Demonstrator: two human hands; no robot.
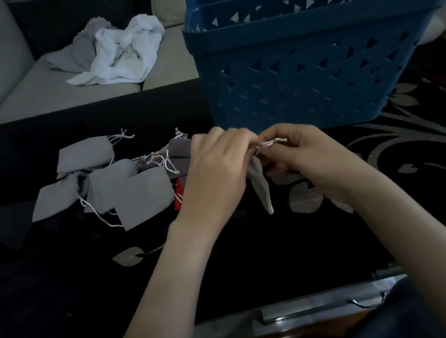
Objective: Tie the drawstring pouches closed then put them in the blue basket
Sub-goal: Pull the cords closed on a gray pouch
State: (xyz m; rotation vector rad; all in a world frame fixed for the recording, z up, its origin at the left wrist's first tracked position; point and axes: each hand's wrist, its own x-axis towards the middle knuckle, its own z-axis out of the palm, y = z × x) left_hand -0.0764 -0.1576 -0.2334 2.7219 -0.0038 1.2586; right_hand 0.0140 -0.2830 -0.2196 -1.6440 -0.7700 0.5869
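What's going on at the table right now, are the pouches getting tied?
A person is working on one grey pouch, held up over the dark table. The left hand grips its neck while the right hand pinches the white drawstring. A pile of other pouches lies to the left, strings loose. The blue basket stands just behind the hands; its inside cannot be seen from here.

Bare left hand (213, 170) and right hand (302, 154); dark clothing (396, 314) over the lap.
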